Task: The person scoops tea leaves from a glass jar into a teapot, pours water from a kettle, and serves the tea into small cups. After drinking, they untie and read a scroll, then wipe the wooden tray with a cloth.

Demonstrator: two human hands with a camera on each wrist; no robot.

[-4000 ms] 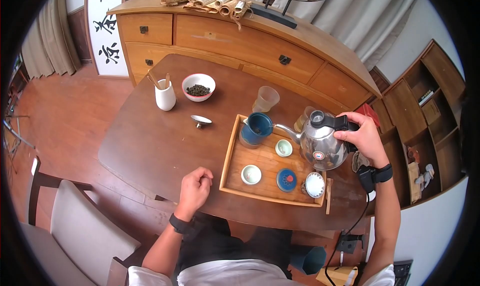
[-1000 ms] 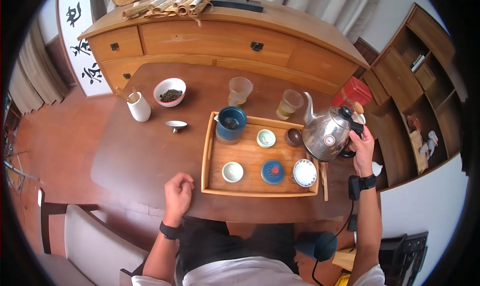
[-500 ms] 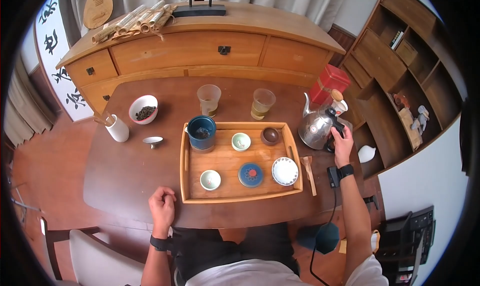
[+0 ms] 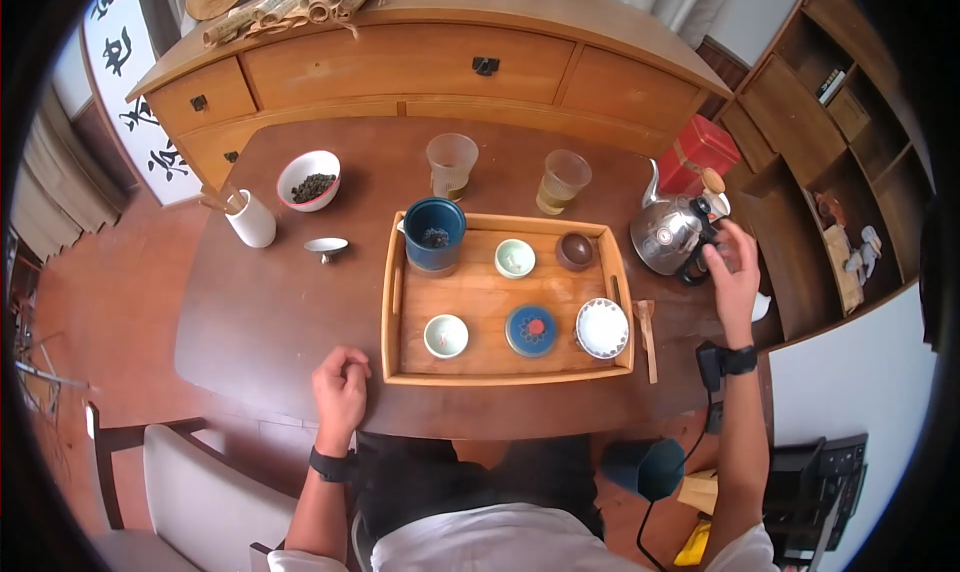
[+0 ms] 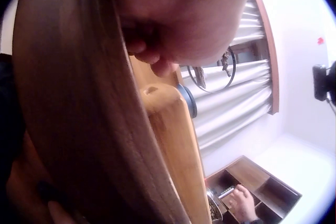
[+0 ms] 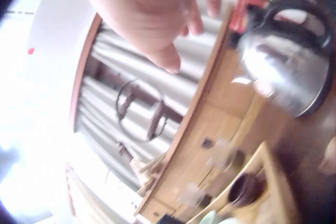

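A silver kettle with a black handle stands on the table, right of the wooden tray. Just beside its handle is my right hand, fingers apart and clear of it; the right wrist view shows a gap between hand and kettle. My left hand rests at the table's front edge with loosely curled fingers and holds nothing. On the tray sit a blue teapot without its lid, with dark leaves inside, its blue lid, two pale green cups, a brown cup and a white patterned bowl.
Two clear glasses of yellowish liquid stand behind the tray. To the left are a bowl of tea leaves, a white holder with wooden tools and a small strainer. A red tin stands behind the kettle; a wooden tool lies right of the tray.
The right hand has carried the kettle from over the teapot to the table's right side, set it down and let go. The left hand stays at the table edge.
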